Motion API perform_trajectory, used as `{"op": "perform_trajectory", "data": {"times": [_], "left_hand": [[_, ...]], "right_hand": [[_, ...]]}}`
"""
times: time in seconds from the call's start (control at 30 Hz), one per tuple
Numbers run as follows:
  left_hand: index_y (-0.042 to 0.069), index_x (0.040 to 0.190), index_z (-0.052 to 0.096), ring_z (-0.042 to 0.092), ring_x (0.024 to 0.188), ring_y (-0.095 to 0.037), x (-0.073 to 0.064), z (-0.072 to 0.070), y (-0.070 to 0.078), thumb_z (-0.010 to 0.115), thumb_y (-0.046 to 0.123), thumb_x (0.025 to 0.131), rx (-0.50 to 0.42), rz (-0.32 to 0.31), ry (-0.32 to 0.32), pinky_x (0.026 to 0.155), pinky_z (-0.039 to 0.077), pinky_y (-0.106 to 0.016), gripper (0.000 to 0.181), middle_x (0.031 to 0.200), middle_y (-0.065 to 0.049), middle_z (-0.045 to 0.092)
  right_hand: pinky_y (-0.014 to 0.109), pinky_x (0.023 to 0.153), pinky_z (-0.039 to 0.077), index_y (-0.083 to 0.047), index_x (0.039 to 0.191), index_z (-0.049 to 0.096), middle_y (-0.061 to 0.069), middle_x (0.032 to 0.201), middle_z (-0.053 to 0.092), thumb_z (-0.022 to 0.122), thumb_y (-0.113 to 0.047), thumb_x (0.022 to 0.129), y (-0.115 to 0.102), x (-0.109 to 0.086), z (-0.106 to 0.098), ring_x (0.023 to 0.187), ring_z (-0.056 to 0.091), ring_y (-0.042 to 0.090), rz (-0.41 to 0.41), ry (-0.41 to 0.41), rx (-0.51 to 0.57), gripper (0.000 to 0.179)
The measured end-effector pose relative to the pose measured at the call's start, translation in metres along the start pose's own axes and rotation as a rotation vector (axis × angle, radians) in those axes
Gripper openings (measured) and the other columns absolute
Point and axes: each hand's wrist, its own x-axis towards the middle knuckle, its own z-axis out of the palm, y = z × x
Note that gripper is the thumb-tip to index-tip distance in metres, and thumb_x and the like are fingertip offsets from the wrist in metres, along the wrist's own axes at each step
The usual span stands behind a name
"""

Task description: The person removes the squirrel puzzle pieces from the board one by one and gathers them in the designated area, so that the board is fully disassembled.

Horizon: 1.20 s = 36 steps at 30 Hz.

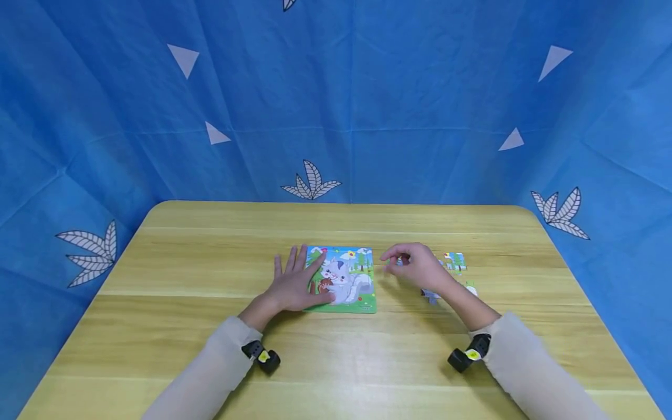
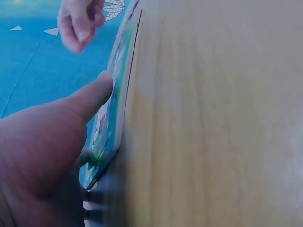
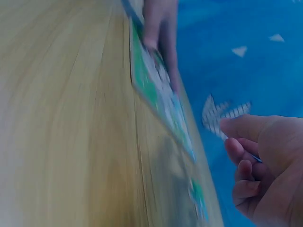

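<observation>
In the head view my left hand (image 1: 296, 286) lies spread on the left part of a jigsaw puzzle board (image 1: 364, 308), which shows a grey squirrel with a brown nut. Its thumb (image 2: 97, 94) rests at the board's near edge in the left wrist view. My right hand (image 1: 417, 268) hovers just right of the board, fingers loosely bent. The right wrist view shows no piece between the thumb (image 3: 246, 126) and fingers. Beneath and beyond this hand lie loose puzzle pieces (image 1: 455, 262), partly hidden by it.
Everything lies on a wooden table (image 1: 336, 367) with rounded far corners. A blue cloth (image 1: 409, 105) with white triangles and leaf prints hangs behind it and along both sides. Another loose piece (image 1: 471, 288) sits beside the right forearm. Each wrist wears a black strapped camera.
</observation>
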Motion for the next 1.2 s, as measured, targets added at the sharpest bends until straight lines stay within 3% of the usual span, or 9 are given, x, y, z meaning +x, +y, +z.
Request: {"op": "perform_trajectory", "data": {"times": [0.23, 0.4, 0.53, 0.8, 1.2], "left_hand": [[0.021, 0.164, 0.023, -0.004, 0.154, -0.046, 0.001, -0.007, -0.005, 0.062, 0.057, 0.096, -0.026, 0.040, 0.016, 0.115, -0.008, -0.071, 0.086, 0.168, -0.025, 0.004], [0.014, 0.163, 0.024, 0.003, 0.154, -0.044, -0.004, -0.022, -0.015, 0.060, 0.051, 0.100, -0.057, 0.102, -0.008, 0.118, 0.000, -0.069, 0.082, 0.168, -0.024, 0.011], [0.012, 0.163, 0.022, -0.001, 0.154, -0.043, -0.007, -0.028, -0.027, 0.062, 0.050, 0.099, -0.055, 0.136, -0.013, 0.119, -0.001, -0.067, 0.085, 0.168, -0.022, 0.008], [0.015, 0.164, 0.020, -0.009, 0.154, -0.043, -0.009, -0.020, -0.041, 0.062, 0.054, 0.097, -0.013, 0.160, -0.033, 0.118, -0.009, -0.066, 0.088, 0.169, -0.021, 0.001], [0.017, 0.165, 0.017, -0.014, 0.153, -0.042, -0.008, -0.016, -0.040, 0.064, 0.058, 0.094, 0.002, 0.142, -0.064, 0.117, -0.015, -0.064, 0.095, 0.169, -0.020, -0.005]], "right_hand": [[0.025, 0.055, 0.036, -0.005, 0.102, 0.077, -0.003, 0.081, 0.064, 0.075, -0.008, 0.092, -0.024, 0.026, 0.042, 0.058, 0.042, 0.011, -0.071, -0.064, 0.033, 0.011], [0.023, 0.057, 0.040, -0.004, 0.099, 0.077, -0.003, 0.077, 0.063, 0.077, -0.006, 0.089, -0.031, 0.037, 0.071, 0.059, 0.046, 0.009, -0.079, -0.041, 0.033, 0.010], [0.023, 0.063, 0.046, -0.003, 0.097, 0.077, -0.002, 0.077, 0.063, 0.078, -0.004, 0.087, -0.035, 0.041, 0.086, 0.067, 0.052, 0.009, -0.052, -0.010, 0.038, 0.010], [0.024, 0.068, 0.050, -0.005, 0.093, 0.077, -0.003, 0.076, 0.063, 0.080, -0.002, 0.086, -0.037, 0.041, 0.101, 0.072, 0.056, 0.009, -0.007, 0.050, -0.041, 0.009], [0.025, 0.068, 0.049, -0.010, 0.084, 0.074, -0.004, 0.076, 0.062, 0.080, -0.007, 0.087, -0.041, 0.041, 0.102, 0.072, 0.055, 0.009, 0.021, 0.023, -0.085, 0.007]]}}
